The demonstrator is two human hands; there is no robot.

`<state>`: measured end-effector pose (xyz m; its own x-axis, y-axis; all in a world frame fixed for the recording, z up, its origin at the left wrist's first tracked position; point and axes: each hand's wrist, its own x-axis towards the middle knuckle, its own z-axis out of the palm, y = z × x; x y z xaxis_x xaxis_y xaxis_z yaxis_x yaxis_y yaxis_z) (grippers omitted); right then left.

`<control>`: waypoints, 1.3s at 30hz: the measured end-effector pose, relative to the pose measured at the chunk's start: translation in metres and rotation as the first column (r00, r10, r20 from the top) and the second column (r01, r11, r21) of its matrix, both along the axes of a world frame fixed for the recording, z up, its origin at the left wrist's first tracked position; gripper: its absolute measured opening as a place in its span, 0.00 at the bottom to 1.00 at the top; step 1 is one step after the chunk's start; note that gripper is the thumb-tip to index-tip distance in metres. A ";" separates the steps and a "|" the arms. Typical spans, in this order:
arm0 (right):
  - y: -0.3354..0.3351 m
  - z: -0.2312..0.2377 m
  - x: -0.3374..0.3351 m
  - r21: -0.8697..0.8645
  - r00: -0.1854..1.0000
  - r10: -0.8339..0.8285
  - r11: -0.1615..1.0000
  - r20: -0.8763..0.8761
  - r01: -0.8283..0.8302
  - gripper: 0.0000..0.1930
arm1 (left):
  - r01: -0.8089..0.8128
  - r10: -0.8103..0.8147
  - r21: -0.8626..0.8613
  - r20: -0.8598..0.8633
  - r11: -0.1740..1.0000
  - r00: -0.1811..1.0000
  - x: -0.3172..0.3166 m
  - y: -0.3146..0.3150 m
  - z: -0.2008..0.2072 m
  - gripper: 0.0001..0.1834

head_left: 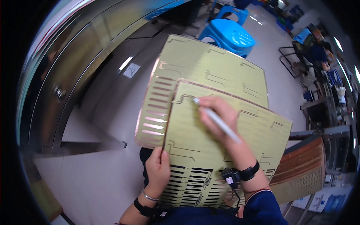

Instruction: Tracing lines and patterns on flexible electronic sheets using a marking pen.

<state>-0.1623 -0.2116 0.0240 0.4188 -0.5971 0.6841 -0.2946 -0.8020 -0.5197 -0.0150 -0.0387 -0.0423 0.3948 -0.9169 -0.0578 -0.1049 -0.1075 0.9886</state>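
A yellow-green sheet with dark slots and thin copper-like traces, like a circuit-board panel (210,131), lies tilted in front of me. My left hand (158,168) is closed on its left edge, thumb on top. In my right hand (219,116) is a slim white pen-like tool (223,125). Its white tip sits close to a trace near the panel's upper left; whether it touches the surface I cannot tell. Under this panel and beyond it lies a second, similar panel (225,65), with a row of copper-coloured bars along its left side.
A blue plastic stool (230,35) stands past the far panel. To the left runs a metal cabinet front (75,71) with a round knob. A stack of brown and copper sheets (303,165) leans at the right. Farther right, a cluttered bench (322,105) lines the room.
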 end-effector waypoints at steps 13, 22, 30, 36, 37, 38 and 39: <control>-0.006 0.022 -0.015 -0.048 0.993 -0.016 0.999 -0.114 0.010 0.16 | -0.015 0.012 -0.038 -0.082 0.999 0.997 -0.004 -0.001 -0.007 0.10; -0.018 0.020 -0.015 0.341 0.990 -0.098 0.932 -0.098 0.126 0.05 | 0.023 -0.022 -0.044 0.020 0.999 1.000 -0.004 -0.005 0.003 0.10; 0.009 0.015 -0.003 0.236 0.998 0.031 0.972 -0.045 -0.020 0.07 | 0.020 -0.020 0.007 -0.055 1.000 0.998 -0.003 -0.004 0.000 0.10; 0.061 -0.012 -0.020 -0.154 0.853 0.008 0.983 -0.521 -0.104 0.20 | 0.015 -0.024 -0.054 -0.173 0.998 0.985 -0.010 -0.004 0.002 0.11; 0.057 -0.014 -0.035 -0.172 0.858 -0.092 0.985 -0.505 0.005 0.20 | 0.028 -0.033 -0.031 -0.160 0.999 0.987 -0.010 -0.004 0.001 0.11; 0.051 -0.015 -0.059 -0.158 0.842 -0.174 0.982 -0.511 0.107 0.19 | 0.031 -0.035 -0.020 -0.188 0.999 0.982 -0.009 -0.004 0.001 0.11; 0.044 -0.014 -0.089 -0.073 0.860 -0.241 0.969 -0.450 0.234 0.18 | 0.032 -0.035 -0.015 -0.225 0.999 0.974 -0.008 -0.004 -0.001 0.12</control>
